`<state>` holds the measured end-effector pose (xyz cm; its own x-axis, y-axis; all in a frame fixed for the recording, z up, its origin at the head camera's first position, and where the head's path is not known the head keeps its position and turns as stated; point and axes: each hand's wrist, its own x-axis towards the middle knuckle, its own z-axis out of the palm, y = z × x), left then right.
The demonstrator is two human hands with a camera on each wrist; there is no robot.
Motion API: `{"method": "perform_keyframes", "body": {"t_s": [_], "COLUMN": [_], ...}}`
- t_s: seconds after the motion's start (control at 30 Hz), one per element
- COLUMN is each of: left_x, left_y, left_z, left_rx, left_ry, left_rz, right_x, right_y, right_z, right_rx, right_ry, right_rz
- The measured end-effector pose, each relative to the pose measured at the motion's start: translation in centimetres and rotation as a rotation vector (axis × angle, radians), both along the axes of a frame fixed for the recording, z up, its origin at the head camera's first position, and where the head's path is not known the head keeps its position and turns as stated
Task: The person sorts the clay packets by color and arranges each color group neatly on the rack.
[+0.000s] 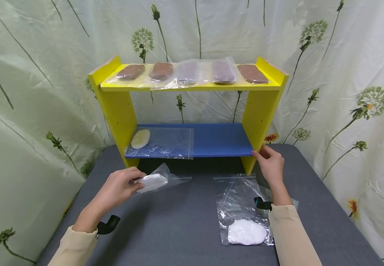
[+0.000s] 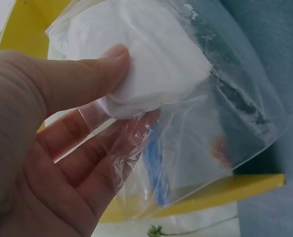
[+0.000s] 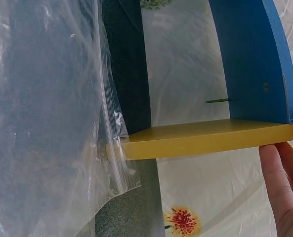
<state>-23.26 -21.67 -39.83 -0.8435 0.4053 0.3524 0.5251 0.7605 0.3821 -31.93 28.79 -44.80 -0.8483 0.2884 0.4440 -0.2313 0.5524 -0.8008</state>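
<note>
My left hand (image 1: pixel 120 187) pinches a clear zip bag with a flat white lump (image 1: pixel 154 182) inside, held in front of the shelf unit's lower left. In the left wrist view the thumb presses on the white lump (image 2: pixel 151 54) through the plastic, fingers behind it. My right hand (image 1: pixel 272 166) grips the shelf unit's yellow right side panel (image 1: pixel 266 101), thumb at the front corner of the blue shelf (image 1: pixel 222 138) and fingers along the outer face. On that shelf's left part lies a zip bag with a cream oval lump (image 1: pixel 140 139).
On the yellow top shelf (image 1: pixel 139 87) lie several bagged brownish slabs (image 1: pixel 253 73) in a row. Another zip bag (image 1: pixel 235 195) with a white lump (image 1: pixel 247 232) lies on the grey table (image 1: pixel 178 225), partly under my right forearm. A flower-patterned curtain (image 1: pixel 338 81) hangs behind.
</note>
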Motion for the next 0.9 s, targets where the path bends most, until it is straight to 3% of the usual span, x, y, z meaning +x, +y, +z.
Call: {"method": "perform_keyframes", "body": {"t_s": [0.23,0.5,0.9], "left_x": [-1.7,-3.3,-5.2], "left_y": [1.0,1.7,2.5], "left_z": [0.7,0.6,0.7], "left_rx": [0.074,0.186,0.376], "left_ry": [0.019,0.023,-0.014], "left_rz": [-0.002,0.021,0.139], "right_x": [0.0,-0.1,0.0], "right_y": [0.0,-0.1,-0.1], "right_z": [0.1,0.0,0.1], "right_rx": [-0.001,-0.008,-0.001], "right_ry": [0.007,0.011,0.015], "right_rz": [0.0,-0.009,0.002]}}
